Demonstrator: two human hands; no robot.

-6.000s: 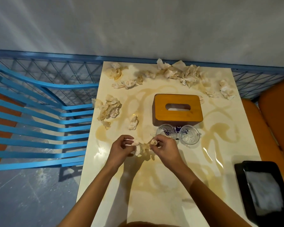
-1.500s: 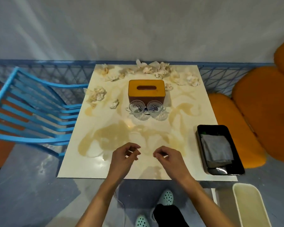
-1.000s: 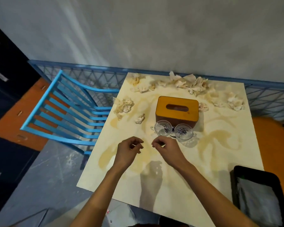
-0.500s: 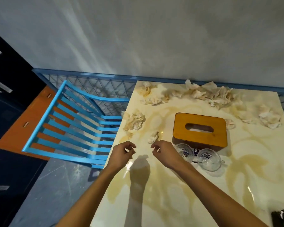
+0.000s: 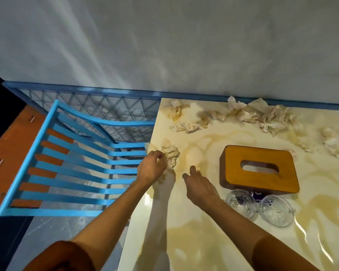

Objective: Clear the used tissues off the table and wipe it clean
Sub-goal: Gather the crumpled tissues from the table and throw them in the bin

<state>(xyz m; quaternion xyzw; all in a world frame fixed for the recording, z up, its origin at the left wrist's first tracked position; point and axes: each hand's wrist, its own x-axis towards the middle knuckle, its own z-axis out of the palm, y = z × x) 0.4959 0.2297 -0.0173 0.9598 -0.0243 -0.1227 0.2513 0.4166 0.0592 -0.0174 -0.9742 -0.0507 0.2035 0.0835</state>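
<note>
Gripping a crumpled tissue [image 5: 171,155] at the left edge of the table [image 5: 219,227], the left hand [image 5: 152,170] has its fingers curled into the wad. The right hand [image 5: 198,185] is just beside it, apart from the left, fingertips lowered toward the surface; whether it pinches anything cannot be told. More used tissues [image 5: 252,114] lie strewn along the far edge and far-left corner. A wooden tissue box [image 5: 258,169] stands mid-table, with two glass cups [image 5: 241,200] just in front of it. Brownish stains [image 5: 186,239] streak the surface.
</note>
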